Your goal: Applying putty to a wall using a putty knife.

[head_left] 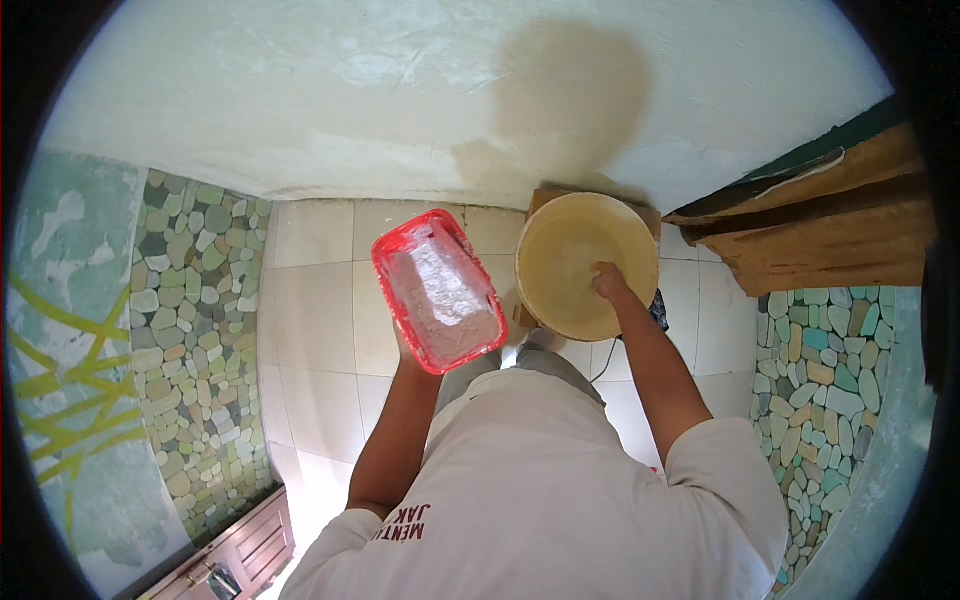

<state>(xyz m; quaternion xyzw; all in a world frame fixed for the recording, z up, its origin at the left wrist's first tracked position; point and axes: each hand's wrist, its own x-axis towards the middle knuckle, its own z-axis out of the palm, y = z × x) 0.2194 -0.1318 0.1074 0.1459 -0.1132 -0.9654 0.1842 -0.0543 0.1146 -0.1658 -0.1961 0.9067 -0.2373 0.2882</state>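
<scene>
A red plastic tub (388,285) with white smears on its rim is held up in front of me, tilted. Inside it lie white powder and a pinkish-grey coating. My left hand (403,343) supports it from below and the near left side, its fingers mostly hidden beneath. To the right stands a round cream bucket (527,290) with cloudy, yellowish liquid in it. My right hand (607,280) reaches over the bucket's near right rim, down to the liquid. Its fingers are curled together, and whatever they may hold is too small to make out.
A pale wall (400,110) rises ahead, partly patchy. The bucket stands on a brown cardboard piece (540,199). Brown sheets (830,215) hang at the right. Pebble-patterned panels (200,330) flank the tiled floor (315,330). A dark bag (658,310) and a thin cable lie beside the bucket.
</scene>
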